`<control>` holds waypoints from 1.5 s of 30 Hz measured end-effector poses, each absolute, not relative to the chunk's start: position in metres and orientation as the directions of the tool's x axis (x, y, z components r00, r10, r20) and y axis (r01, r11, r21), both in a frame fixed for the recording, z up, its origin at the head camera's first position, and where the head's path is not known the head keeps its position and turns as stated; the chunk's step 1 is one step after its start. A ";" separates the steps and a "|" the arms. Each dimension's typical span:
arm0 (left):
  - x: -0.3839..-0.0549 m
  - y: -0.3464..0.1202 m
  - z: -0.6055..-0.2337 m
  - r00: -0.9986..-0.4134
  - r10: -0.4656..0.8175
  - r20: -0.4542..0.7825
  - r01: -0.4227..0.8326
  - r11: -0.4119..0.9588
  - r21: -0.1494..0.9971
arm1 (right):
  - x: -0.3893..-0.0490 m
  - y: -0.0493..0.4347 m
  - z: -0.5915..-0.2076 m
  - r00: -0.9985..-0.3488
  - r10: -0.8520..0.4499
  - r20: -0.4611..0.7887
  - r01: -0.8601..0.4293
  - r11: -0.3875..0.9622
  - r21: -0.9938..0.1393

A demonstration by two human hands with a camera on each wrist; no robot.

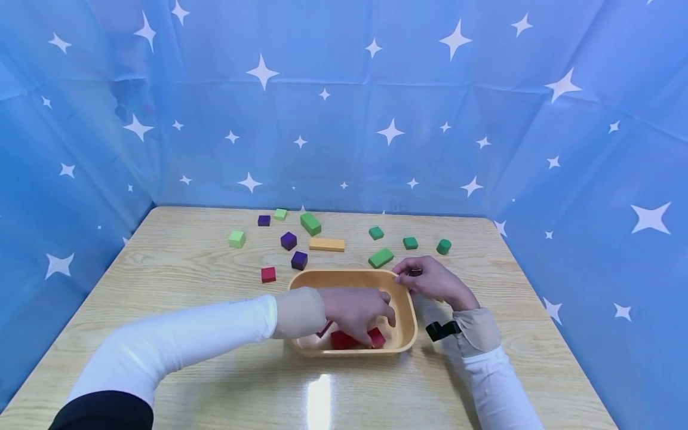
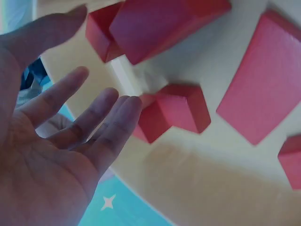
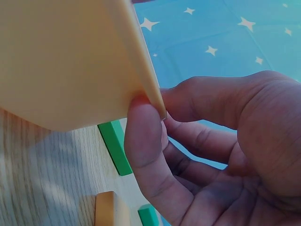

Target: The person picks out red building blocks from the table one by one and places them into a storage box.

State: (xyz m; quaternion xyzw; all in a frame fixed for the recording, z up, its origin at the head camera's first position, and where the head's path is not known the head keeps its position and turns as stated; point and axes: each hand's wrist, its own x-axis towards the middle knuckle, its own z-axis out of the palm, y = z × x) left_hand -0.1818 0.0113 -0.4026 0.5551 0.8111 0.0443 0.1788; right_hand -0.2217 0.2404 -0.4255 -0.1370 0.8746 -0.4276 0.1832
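Note:
A beige plastic bin [image 1: 407, 319] stands on the table, with several red blocks inside. My left hand [image 1: 359, 310] reaches into it from the left. In the left wrist view its fingers are apart and loosely bent, with nothing held. The fingertips lie close to a red block [image 2: 186, 108]; whether they touch it I cannot tell. A large red block [image 2: 265, 77] and another red block [image 2: 160, 28] rest on the bin's floor. My right hand [image 1: 434, 279] pinches the rim at the bin's far right corner between thumb and index finger.
Behind the bin lie a red block [image 1: 268, 275], purple blocks [image 1: 299, 260], light green blocks [image 1: 236, 239], a green block [image 1: 381, 258], an orange bar [image 1: 326, 245] and a dark green cylinder [image 1: 443, 246]. A blue star-patterned curtain [image 1: 344, 107] surrounds the table [image 1: 215, 382].

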 end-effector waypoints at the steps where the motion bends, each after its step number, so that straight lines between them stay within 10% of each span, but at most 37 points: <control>1: -0.183 0.010 -0.401 -0.328 0.913 -0.242 0.878 0.389 0.280 | -0.222 0.240 -0.426 -0.895 -0.398 -0.204 -0.084 0.597 -0.798; 28: -0.204 -0.059 -0.375 -0.719 0.694 -0.051 0.608 0.663 0.437 | -0.223 0.241 -0.426 -0.904 -0.376 -0.204 -0.082 0.619 -0.781; 45: -0.237 -0.128 -0.393 -0.864 0.503 0.022 0.439 0.731 0.523 | -0.221 0.239 -0.427 -0.905 -0.370 -0.209 -0.070 0.614 -0.786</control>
